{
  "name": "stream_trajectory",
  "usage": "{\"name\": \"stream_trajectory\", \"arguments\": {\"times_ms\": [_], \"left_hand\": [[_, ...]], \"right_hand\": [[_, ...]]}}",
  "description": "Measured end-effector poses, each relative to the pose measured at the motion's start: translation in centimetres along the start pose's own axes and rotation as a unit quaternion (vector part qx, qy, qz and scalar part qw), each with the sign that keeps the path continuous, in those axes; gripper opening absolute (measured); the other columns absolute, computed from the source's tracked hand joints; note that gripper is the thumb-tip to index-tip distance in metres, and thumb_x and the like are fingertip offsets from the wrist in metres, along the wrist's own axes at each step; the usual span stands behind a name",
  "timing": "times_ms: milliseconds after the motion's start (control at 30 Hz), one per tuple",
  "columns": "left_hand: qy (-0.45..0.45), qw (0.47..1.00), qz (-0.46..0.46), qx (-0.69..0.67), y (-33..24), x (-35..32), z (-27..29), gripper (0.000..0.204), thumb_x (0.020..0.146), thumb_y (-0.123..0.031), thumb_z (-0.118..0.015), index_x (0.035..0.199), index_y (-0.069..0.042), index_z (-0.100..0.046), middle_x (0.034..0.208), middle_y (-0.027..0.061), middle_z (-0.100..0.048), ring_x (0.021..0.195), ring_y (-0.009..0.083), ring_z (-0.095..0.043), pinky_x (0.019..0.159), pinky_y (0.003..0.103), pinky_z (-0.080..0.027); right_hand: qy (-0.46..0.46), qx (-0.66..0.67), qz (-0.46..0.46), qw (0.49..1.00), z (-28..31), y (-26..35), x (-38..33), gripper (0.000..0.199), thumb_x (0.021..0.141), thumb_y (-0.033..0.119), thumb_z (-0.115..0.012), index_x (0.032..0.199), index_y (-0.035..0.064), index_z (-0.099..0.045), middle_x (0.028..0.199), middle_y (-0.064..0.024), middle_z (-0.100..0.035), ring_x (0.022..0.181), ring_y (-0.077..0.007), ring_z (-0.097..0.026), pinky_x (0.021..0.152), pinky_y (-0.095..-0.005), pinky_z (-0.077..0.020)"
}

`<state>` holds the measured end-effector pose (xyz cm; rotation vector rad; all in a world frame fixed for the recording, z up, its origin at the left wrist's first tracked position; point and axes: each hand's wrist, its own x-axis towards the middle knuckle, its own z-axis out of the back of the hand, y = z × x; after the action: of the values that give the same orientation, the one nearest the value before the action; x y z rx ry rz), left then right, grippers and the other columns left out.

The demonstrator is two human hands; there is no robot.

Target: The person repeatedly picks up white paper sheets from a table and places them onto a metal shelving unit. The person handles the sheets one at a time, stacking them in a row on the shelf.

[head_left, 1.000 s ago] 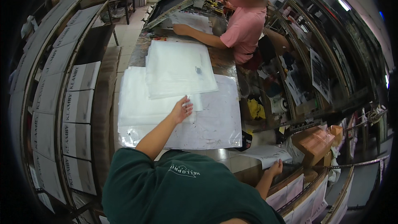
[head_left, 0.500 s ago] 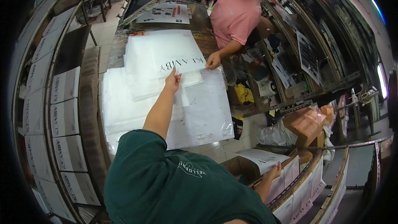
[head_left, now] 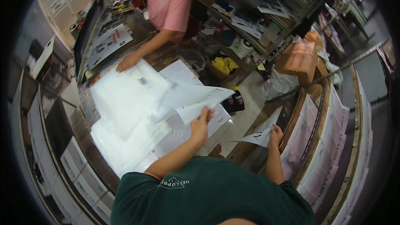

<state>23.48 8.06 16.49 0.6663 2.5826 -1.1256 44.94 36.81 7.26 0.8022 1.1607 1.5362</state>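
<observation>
My left hand [head_left: 199,129] pinches the near edge of a thin white sheet [head_left: 189,100] with dark lettering. The sheet is raised and curled, its far part still over a stack of white sheets [head_left: 118,100] on the work table. Off to the right, my right hand [head_left: 274,136] grips the edge of another printed sheet [head_left: 259,136], which hangs bent over a dark rack shelf. A co-worker's hand [head_left: 128,61] rests on the far edge of the stack.
Racks lined with printed sheets stand at the right [head_left: 304,131] and left [head_left: 79,156]. Beyond the table's right side are a cardboard box [head_left: 296,60], a plastic bag [head_left: 276,84] and yellow cloth [head_left: 225,65]. A screen frame [head_left: 85,43] stands tilted at the table's far end.
My view has turned right. My left hand has taken hold of the top sheet and drawn it rightward off the stack. The co-worker's hand has shifted from the sheet's corner to the stack's far edge.
</observation>
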Motion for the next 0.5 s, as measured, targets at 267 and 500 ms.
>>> {"name": "stream_trajectory", "arguments": {"times_ms": [267, 500], "left_hand": [[0.156, 0.981, 0.112, -0.019, 4.6, -0.9, -11.4, 0.039, 0.091, -0.031, -0.040, 0.112, 0.002, -0.043, 0.103, 0.0134, -0.055, 0.091, 0.0154, -0.054, 0.081, 0.024, -0.044], [0.260, 0.960, 0.090, 0.059, 13.5, -1.5, -17.5, 0.044, 0.092, -0.037, -0.034, 0.115, 0.000, -0.040, 0.101, 0.0139, -0.056, 0.097, 0.0167, -0.052, 0.077, 0.025, -0.043]], "right_hand": [[-0.042, -0.146, 0.101, 0.983, 1.3, -5.4, -1.8, 0.030, 0.069, -0.005, -0.047, 0.096, 0.0018, -0.059, 0.085, -0.0082, -0.061, 0.078, -0.0121, -0.055, 0.070, -0.0239, -0.0419], [-0.206, -0.228, -0.027, 0.951, 10.2, -9.5, -3.7, 0.034, 0.063, -0.004, -0.045, 0.092, 0.0081, -0.060, 0.077, -0.0142, -0.060, 0.071, -0.0260, -0.057, 0.065, -0.0319, -0.0437]]}}
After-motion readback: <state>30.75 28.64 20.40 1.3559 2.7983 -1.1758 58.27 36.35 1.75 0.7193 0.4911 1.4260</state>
